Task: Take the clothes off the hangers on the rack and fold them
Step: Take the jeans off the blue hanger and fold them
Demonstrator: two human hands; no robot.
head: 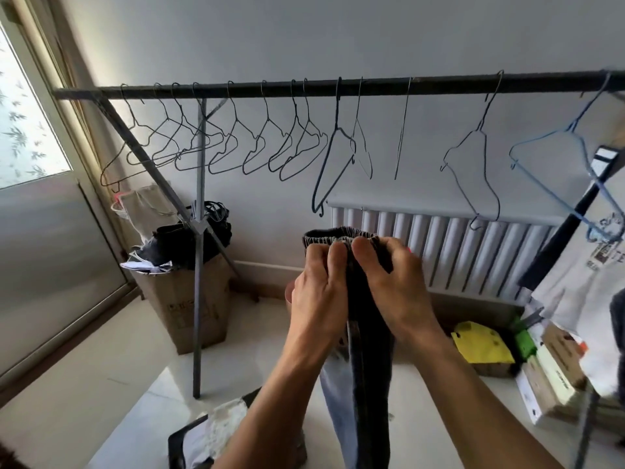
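Dark trousers (pixel 370 360) with an elastic waistband hang down in front of me below the rack. My left hand (pixel 319 292) and my right hand (pixel 392 286) both grip the waistband side by side, fingers curled over its top edge. The legs drop straight toward the floor. The black rack bar (pixel 304 88) runs across the view with several bare wire hangers (pixel 297 147) on it. A blue hanger (pixel 554 174) hangs at the right. A white printed T-shirt (pixel 588 275) shows at the far right edge.
A cardboard box (pixel 189 306) stuffed with dark items stands behind the rack's grey leg (pixel 198 299). A white radiator (pixel 449 252) lines the wall. Boxes and a yellow package (pixel 480 343) sit at the right. Folded light clothes (pixel 216 431) lie at the bottom.
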